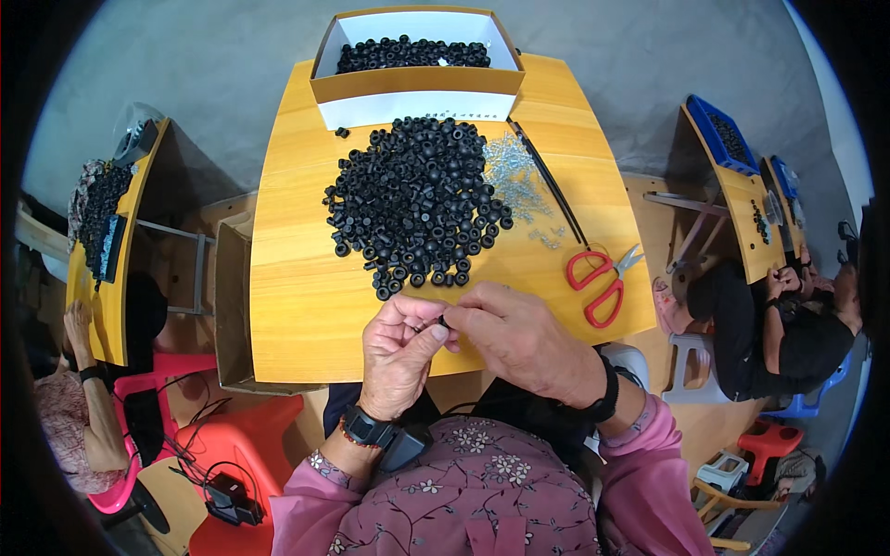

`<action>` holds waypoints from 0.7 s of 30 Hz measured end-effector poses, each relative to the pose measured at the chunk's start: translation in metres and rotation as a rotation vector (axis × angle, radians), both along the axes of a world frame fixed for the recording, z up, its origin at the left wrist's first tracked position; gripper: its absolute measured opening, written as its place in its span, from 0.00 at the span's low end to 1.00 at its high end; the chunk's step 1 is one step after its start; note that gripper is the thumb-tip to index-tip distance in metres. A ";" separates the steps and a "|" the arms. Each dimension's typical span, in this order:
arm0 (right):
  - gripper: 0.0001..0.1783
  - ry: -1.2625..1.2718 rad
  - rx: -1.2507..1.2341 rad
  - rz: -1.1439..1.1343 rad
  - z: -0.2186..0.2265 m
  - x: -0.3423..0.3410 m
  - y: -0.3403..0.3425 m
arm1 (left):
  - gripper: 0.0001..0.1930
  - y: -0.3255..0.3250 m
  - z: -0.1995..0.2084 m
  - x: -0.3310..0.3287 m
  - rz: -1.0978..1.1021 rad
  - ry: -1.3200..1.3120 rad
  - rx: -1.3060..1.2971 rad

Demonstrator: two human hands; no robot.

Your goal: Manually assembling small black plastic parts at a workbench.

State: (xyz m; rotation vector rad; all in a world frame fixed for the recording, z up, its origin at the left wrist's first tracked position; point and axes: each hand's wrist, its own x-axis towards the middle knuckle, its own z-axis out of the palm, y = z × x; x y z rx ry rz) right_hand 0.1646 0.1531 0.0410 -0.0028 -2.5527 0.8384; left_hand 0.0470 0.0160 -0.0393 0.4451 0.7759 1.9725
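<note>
Just past the table's near edge, my left hand and my right hand meet at the fingertips. Between them they pinch a small black cap-like part, mostly covered by the fingers. Beyond my hands a large heap of small round black parts, some ring-shaped and some domed, lies on the yellow table. Right of that heap is a scatter of small silvery screw-like pieces. Red-handled scissors rest at the right with their blades pointing right.
An open white-and-brown cardboard box holding more black parts stands at the table's far end. Two thin black rods lie beside the screw-like pieces. Other people sit at tables left and right. A red chair stands to my left.
</note>
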 end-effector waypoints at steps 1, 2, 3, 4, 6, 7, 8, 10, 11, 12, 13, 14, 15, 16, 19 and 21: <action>0.17 -0.034 -0.004 0.007 0.003 0.000 0.000 | 0.10 0.000 -0.001 0.000 -0.007 0.018 0.003; 0.18 -0.068 -0.008 0.015 0.005 0.001 0.000 | 0.09 0.000 -0.002 -0.001 -0.013 0.037 0.006; 0.18 -0.069 -0.007 0.015 0.005 0.001 -0.002 | 0.09 -0.001 -0.001 -0.002 -0.012 0.036 0.007; 0.17 -0.063 -0.095 -0.002 0.006 0.000 -0.003 | 0.09 -0.001 -0.001 -0.003 -0.022 0.014 0.003; 0.17 -0.057 -0.181 -0.016 0.004 0.001 -0.006 | 0.08 -0.001 0.000 -0.004 -0.029 -0.008 0.000; 0.17 -0.035 -0.249 -0.062 0.000 0.002 -0.007 | 0.08 -0.001 -0.002 -0.003 -0.032 -0.031 0.013; 0.16 -0.013 -0.317 -0.109 -0.005 0.003 -0.008 | 0.08 -0.001 -0.003 -0.003 -0.034 -0.054 0.025; 0.16 0.018 -0.378 -0.131 -0.016 0.005 -0.003 | 0.08 0.000 0.001 -0.004 -0.038 -0.051 0.021; 0.15 0.049 -0.439 -0.155 -0.019 0.006 -0.002 | 0.08 0.000 0.002 -0.005 -0.043 -0.049 0.015; 0.15 0.050 -0.439 -0.155 -0.019 0.006 -0.003 | 0.08 -0.001 0.001 -0.005 -0.044 -0.048 0.016; 0.14 0.043 -0.414 -0.155 -0.017 0.005 -0.005 | 0.09 -0.001 0.000 -0.004 -0.039 -0.055 0.025; 0.13 0.037 -0.390 -0.154 -0.017 0.004 -0.006 | 0.09 0.000 -0.001 -0.004 -0.035 -0.061 0.034; 0.13 0.038 -0.388 -0.155 -0.017 0.003 -0.009 | 0.09 0.001 0.000 -0.004 -0.036 -0.060 0.036; 0.12 0.031 -0.377 -0.157 -0.017 0.003 -0.012 | 0.09 0.001 0.001 -0.003 -0.016 -0.047 0.036; 0.11 0.033 -0.292 -0.150 -0.016 0.005 -0.012 | 0.10 -0.001 -0.003 -0.003 -0.037 0.003 0.004; 0.12 0.042 -0.219 -0.141 -0.016 0.007 -0.012 | 0.10 -0.002 -0.004 -0.004 -0.077 0.042 -0.027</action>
